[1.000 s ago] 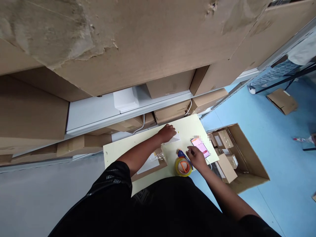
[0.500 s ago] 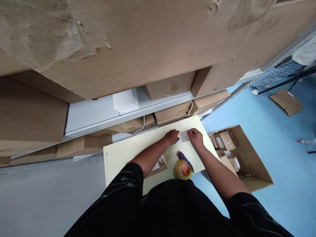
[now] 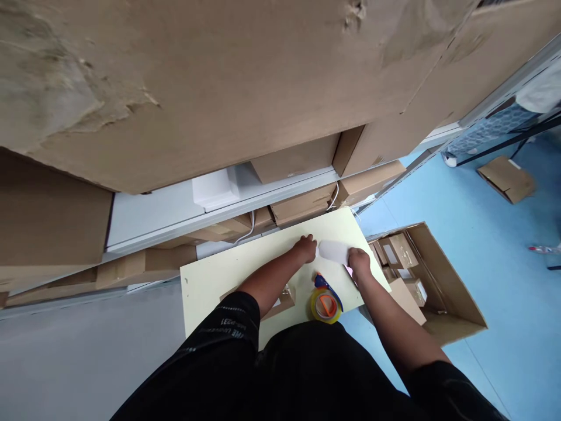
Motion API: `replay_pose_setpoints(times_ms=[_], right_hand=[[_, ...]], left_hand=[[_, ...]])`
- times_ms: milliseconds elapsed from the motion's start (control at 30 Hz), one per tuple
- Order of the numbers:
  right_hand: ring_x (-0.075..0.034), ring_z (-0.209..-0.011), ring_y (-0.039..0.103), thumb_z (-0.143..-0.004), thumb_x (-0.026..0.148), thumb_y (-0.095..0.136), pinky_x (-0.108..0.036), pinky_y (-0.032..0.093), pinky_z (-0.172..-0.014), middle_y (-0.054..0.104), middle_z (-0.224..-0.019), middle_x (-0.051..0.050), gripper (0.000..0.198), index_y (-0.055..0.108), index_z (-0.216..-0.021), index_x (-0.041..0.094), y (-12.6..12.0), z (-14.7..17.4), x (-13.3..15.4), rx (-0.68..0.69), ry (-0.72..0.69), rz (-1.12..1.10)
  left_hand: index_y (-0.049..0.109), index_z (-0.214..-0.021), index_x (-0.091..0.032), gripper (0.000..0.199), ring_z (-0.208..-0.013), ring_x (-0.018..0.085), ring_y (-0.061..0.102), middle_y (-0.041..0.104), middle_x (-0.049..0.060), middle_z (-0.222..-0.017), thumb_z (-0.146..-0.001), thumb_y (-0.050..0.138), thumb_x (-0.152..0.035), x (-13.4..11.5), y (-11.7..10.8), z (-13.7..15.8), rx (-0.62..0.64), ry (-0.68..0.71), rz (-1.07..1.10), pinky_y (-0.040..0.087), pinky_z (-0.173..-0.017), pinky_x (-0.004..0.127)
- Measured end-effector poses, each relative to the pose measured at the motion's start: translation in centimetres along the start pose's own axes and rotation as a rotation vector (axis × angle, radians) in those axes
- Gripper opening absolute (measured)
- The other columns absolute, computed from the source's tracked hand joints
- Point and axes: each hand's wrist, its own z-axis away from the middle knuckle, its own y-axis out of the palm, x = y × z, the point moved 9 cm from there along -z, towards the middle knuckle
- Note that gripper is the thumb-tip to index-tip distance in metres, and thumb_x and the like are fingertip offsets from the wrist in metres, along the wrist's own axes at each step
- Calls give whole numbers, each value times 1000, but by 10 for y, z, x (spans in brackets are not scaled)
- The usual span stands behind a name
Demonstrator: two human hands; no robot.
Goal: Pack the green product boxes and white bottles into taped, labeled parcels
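Both hands over the pale cream rectangular desk (image 3: pixel 219 275), either side of a thin white paper sheet (image 3: pixel 335 252), which sits near the desk's far edge toward its right end. Right hand (image 3: pixel 359 261) is closed, gripping the sheet's right end. Left hand (image 3: pixel 305 248) is bunched narrow at the left end; cannot tell if its fingers actually pinch it. A flat pink-edged item (image 3: pixel 349 271) shows just beside the right hand, mostly hidden. Nearer the body, below the sheet: blue-and-orange tape dispenser with a yellowish tape roll (image 3: pixel 326 304), lying on the desk. Small brown cardboard box with shiny clear tape (image 3: pixel 287 301) lies left of the dispenser, partly covered by the left forearm. Right of the desk, large open brown cardboard carton (image 3: pixel 456 310) on the blue floor (image 3: pixel 495 257), smaller brown boxes (image 3: pixel 398 251) inside. Greyish-white metal shelf (image 3: pixel 149 213) with brown cartons beyond the desk
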Motion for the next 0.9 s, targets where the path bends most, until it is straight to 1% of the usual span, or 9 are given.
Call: replay_pose_setpoints(times_ms=[100, 200, 267, 333, 433, 567, 633, 733, 900], right_hand=[[-19, -48, 49, -87, 48, 46, -31, 43, -48, 47, -48, 1, 30, 51, -66, 27, -30, 19, -15, -64, 70, -34], [-20, -54, 54, -90, 50, 49, -32, 46, -52, 56, -56, -1, 31, 52, -71, 26, -60, 39, -5, -116, 58, -49], [-22, -63, 60, -93, 52, 51, -33, 50, -61, 64, -65, -3, 32, 58, -77, 24, -77, 51, 25, -157, -84, 13], [-25, -76, 67, -95, 49, 53, -36, 53, -72, 72, -79, -7, 30, 63, -84, 24, -83, 68, 71, -151, -349, 130], [-27, -97, 72, -95, 36, 59, -40, 56, -91, 78, -103, -11, 17, 70, -95, 24, -67, 104, 135, -9, -786, 252], [-25, -105, 74, -93, 24, 62, -45, 58, -99, 79, -114, -9, 14, 73, -102, 27, -39, 147, 175, 195, -1155, 277], [-26, -106, 74, -93, 23, 62, -49, 60, -99, 78, -116, -8, 15, 73, -101, 27, -27, 160, 182, 269, -1247, 271], [-27, -110, 73, -92, 23, 63, -50, 61, -100, 78, -118, -9, 13, 73, -100, 27, -12, 178, 189, 360, -1337, 235], [-28, -112, 73, -90, 21, 65, -51, 63, -98, 77, -121, -9, 13, 73, -98, 27, 1, 212, 201, 388, -1380, 140]], left_hand=[[54, -146, -16, 61, -132, 38, 49, 46, 21, -150, -86, 63, -20, -1, 0, 2, 2, -12, 45, 51, -101, 46], [54, -146, -15, 67, -136, 41, 47, 45, 23, -152, -81, 68, -20, -2, -3, 7, -8, -18, 116, 49, -104, 49], [60, -139, -14, 58, -134, 40, 51, 51, 24, -149, -83, 68, -25, -3, -8, 11, -11, -14, 190, 50, -104, 49], [66, -131, -15, 43, -129, 35, 58, 61, 21, -142, -93, 60, -35, -4, -18, 19, -22, 8, 286, 51, -103, 44], [65, -131, -17, 50, -118, 25, 67, 70, 15, -132, -106, 34, -48, 1, -36, 49, -67, 55, 496, 55, -95, 35], [66, -124, -14, 67, -99, 26, 74, 77, 17, -113, -104, 25, -62, 21, -47, 125, -165, 90, 1266, 60, -77, 34], [68, -118, -15, 64, -88, 25, 75, 78, 16, -100, -101, 32, -65, 37, -44, 169, -287, 23, 1537, 60, -68, 33], [69, -108, -15, 60, -79, 25, 73, 76, 14, -85, -96, 41, -66, 53, -31, 228, -439, -65, 1708, 57, -57, 30], [62, -86, -16, 46, -75, 26, 75, 71, 9, -77, -76, 70, -60, 68, -19, 299, -653, 12, 1853, 53, -50, 27]])
